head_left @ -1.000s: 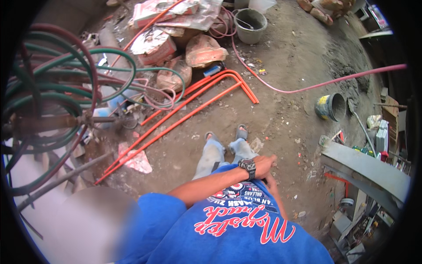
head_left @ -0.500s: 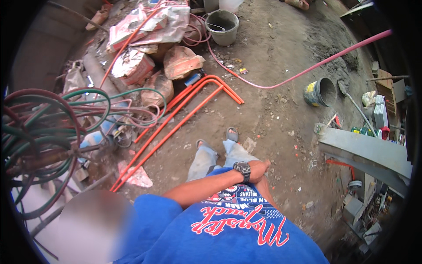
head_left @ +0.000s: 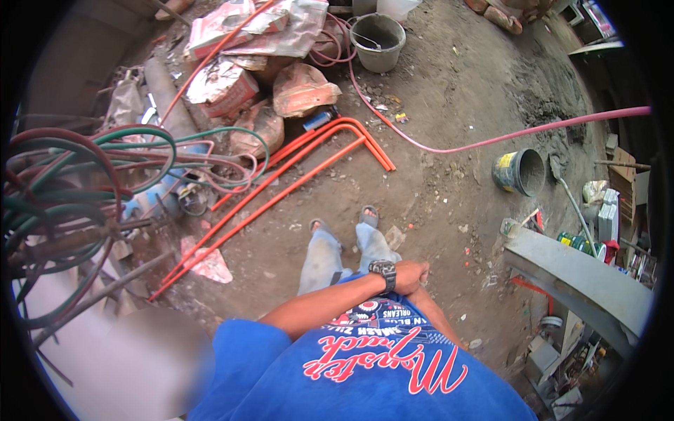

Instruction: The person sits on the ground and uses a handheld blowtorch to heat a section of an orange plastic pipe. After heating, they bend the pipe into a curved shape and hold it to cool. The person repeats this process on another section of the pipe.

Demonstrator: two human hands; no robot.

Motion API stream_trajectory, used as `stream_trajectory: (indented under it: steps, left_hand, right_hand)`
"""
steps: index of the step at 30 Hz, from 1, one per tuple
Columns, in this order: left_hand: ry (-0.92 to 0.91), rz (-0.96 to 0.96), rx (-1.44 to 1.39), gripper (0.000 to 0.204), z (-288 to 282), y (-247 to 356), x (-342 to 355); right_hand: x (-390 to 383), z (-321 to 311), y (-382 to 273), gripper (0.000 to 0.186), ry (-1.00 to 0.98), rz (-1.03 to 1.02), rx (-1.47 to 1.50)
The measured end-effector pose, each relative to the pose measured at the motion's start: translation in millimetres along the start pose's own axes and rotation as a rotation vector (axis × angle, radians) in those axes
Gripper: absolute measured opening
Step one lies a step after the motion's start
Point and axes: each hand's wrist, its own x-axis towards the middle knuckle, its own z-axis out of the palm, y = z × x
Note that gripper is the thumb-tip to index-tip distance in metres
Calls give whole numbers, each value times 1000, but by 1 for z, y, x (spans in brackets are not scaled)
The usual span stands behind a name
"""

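In front of my body, at waist height over a blue printed shirt (head_left: 351, 375), my two arms cross. My left hand (head_left: 409, 276), below a dark wristwatch (head_left: 384, 275), is closed over my right wrist, its fingers curled down at the far side. My right forearm (head_left: 437, 318) rises from the lower right and passes beneath it. The right hand itself is hidden behind the left, so its fingers do not show. No tool or loose object is visible in either hand. My sandalled feet (head_left: 368, 212) stand on the dirt ground (head_left: 414, 189).
Bent orange pipes (head_left: 281, 163) lie ahead-left, beside stacked sacks (head_left: 303, 91). Coiled red and green hoses (head_left: 63, 203) hang at left. A grey bucket (head_left: 379, 59) stands far ahead, a dark bucket (head_left: 528, 172) to the right. A pink hose (head_left: 491, 142) crosses the ground. A grey metal beam (head_left: 583, 270) juts in at right.
The view has turned slightly, so the far sacks and buckets sit further right in the picture. My hands stay crossed one over the other.
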Motion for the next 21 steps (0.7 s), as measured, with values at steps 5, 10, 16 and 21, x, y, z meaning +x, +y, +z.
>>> stream_trajectory:
  steps: [5,10,16,21]
  left_hand:
    - [53,4,-114,27,0,-6,8]
    - [83,16,-230,28,1,-14,10]
    - [52,-28,-216,35,4,-19,18]
    - [34,-36,-297,36,3,-28,22]
  right_hand:
    - [4,-23,2,24,-84,-69,-104]
    - [9,-40,6,24,-179,-146,-174]
    - [5,-48,13,24,-173,-191,-185]
    - [-17,-64,-35,28,-12,-219,-32]
